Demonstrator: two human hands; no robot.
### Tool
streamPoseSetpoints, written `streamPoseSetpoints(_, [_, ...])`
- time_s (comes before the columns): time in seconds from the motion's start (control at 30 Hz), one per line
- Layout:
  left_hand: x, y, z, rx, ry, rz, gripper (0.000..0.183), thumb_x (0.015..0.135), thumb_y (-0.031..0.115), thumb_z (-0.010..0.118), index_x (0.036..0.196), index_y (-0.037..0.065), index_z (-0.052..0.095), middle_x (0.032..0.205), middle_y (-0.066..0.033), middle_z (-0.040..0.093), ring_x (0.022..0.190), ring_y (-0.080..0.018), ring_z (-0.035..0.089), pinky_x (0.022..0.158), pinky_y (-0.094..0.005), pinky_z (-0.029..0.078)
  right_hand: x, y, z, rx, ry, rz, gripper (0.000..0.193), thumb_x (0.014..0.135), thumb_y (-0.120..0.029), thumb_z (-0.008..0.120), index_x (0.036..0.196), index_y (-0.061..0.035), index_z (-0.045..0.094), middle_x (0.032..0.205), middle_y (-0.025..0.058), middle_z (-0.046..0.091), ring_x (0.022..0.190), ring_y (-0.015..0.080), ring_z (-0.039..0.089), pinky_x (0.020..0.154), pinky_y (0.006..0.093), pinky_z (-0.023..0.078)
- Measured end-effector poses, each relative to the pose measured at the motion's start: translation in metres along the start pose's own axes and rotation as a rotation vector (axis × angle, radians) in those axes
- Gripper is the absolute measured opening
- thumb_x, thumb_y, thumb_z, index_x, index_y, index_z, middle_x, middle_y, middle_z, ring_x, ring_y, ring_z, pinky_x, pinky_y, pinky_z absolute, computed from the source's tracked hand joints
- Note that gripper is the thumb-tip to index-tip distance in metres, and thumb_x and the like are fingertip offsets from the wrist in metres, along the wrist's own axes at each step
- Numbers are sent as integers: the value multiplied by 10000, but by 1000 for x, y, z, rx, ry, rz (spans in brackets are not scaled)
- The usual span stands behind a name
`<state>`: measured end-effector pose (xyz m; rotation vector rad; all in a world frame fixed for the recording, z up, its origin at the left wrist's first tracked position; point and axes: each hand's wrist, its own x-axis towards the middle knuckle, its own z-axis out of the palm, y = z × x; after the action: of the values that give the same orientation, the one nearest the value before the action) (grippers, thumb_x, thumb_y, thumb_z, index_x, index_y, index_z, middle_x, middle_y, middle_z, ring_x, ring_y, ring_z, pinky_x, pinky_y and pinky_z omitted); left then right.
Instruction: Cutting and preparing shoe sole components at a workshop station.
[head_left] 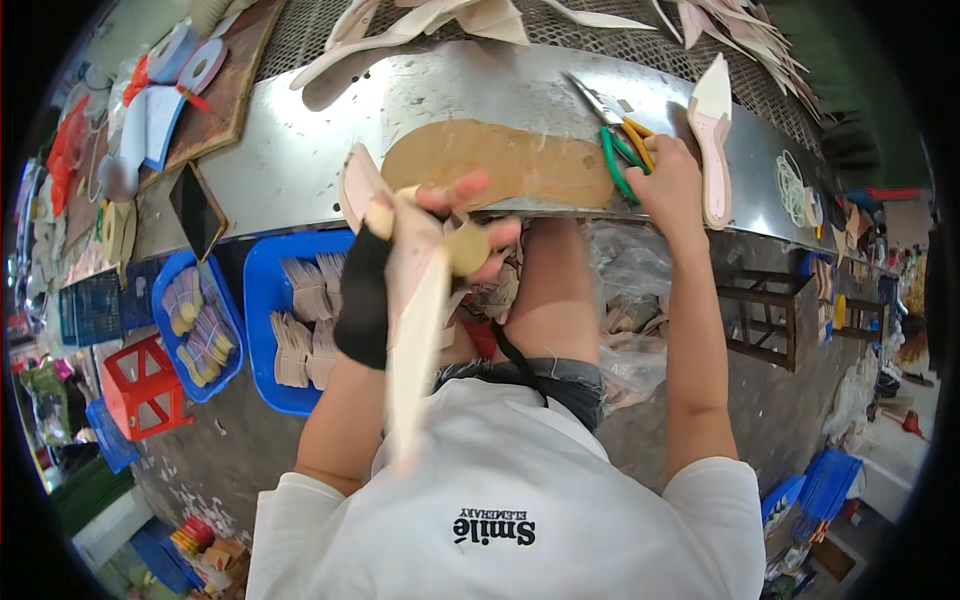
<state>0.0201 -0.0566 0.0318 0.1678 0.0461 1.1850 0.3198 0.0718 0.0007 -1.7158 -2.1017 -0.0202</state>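
Observation:
My left hand (436,200), with a black wrap (365,300) at the wrist and pale covers on some fingers, grips a long, pale pink-and-white shaped strip (408,330). Its lower end is smeared by motion and hangs before my shirt. A round tan patch (467,248) shows among the fingers; what it is I cannot tell. At the bench, my right hand (668,180) has its fingers curled at scissors (612,150) with green handles and a yellow-handled tool (634,128); the fingers partly cover both. Between the hands lies a brown sole-shaped board (500,165).
Another pale strip (713,140) lies right of my right hand on the metal bench (450,90). Pale pieces (480,18) pile on mesh behind. Blue bins (262,330) with bundled pieces stand below left, beside a red stool (140,385). A dark stool (790,320) stands right.

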Motion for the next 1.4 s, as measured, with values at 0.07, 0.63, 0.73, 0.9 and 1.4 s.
streamPoseSetpoints(0.07, [4, -5, 3, 295, 261, 267, 392, 901, 416, 559, 1040, 49, 544, 1288, -196, 476, 1201, -468, 447, 961, -590, 425, 2, -5, -15, 195, -168, 135, 330, 706, -147, 679, 984, 9, 594, 879, 142, 584, 814, 244, 588, 718, 347, 481])
streamPoseSetpoints(0.63, [5, 3, -20, 335, 445, 305, 378, 921, 415, 541, 1082, 74, 529, 1235, -186, 552, 921, -209, 617, 807, -331, 524, -109, -138, -16, 1226, -500, 210, 424, 722, -113, 783, 992, -36, 466, 840, 5, 518, 773, 89, 504, 720, 239, 424])
streamPoseSetpoints(0.73, [5, 7, -28, 397, 492, 281, 377, 929, 406, 528, 1078, 60, 532, 1192, -191, 578, 919, -225, 625, 803, -331, 527, -105, -133, -24, 1225, -516, 272, 351, 710, -91, 779, 924, -37, 505, 761, -26, 544, 695, 50, 510, 635, 204, 415])
streamPoseSetpoints(0.9, [15, 10, -24, 568, 481, 332, 323, 930, 266, 561, 1120, 9, 523, 999, -127, 641, 883, -207, 651, 739, -321, 542, -76, -89, -22, 843, -334, 302, 312, 713, -140, 788, 894, -19, 565, 665, -22, 578, 603, 38, 507, 527, 218, 405])
streamPoseSetpoints(1.4, [26, -13, -2, 1116, 450, 318, 287, 902, 262, 596, 1050, 19, 564, 915, -84, 626, 830, -172, 613, 742, -307, 503, -36, -134, -21, 984, -576, -3, 194, 834, -145, 651, 765, 3, 546, 612, 6, 470, 575, 69, 447, 515, 242, 360])
